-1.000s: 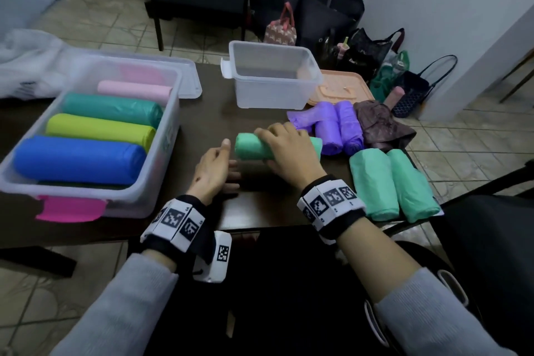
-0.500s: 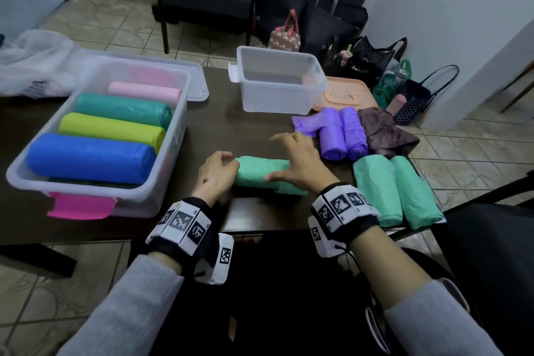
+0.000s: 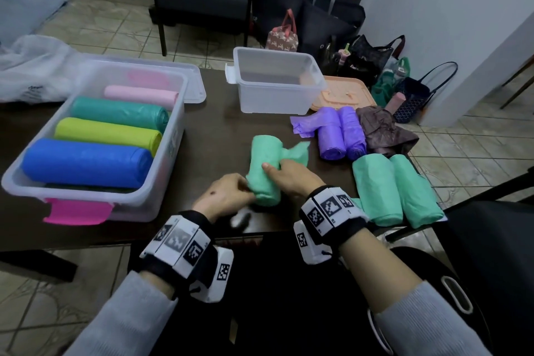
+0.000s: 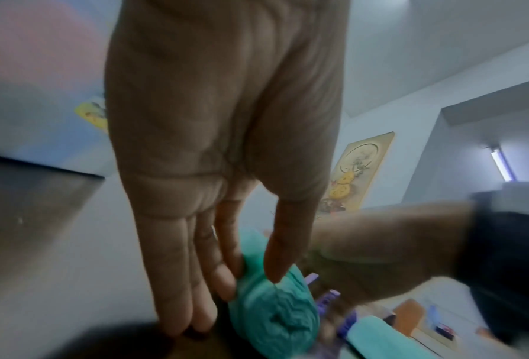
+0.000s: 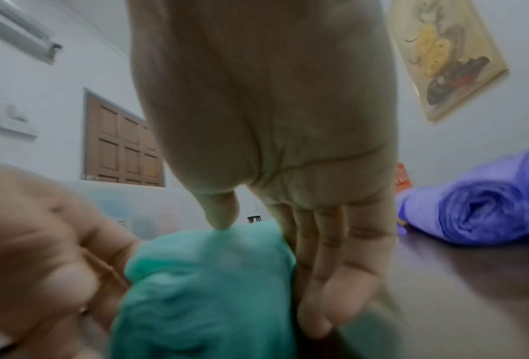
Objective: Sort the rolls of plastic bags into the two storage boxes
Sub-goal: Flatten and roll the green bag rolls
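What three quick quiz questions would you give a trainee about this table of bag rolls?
1. True or false: the small clear box already holds rolls.
2. Which hands hold the loose mint roll? A) left hand only B) right hand only C) both
3. Fill in: the roll nearest the person in the large box is ____.

Key: 1. False, it looks empty. 2. C. 3. The blue roll.
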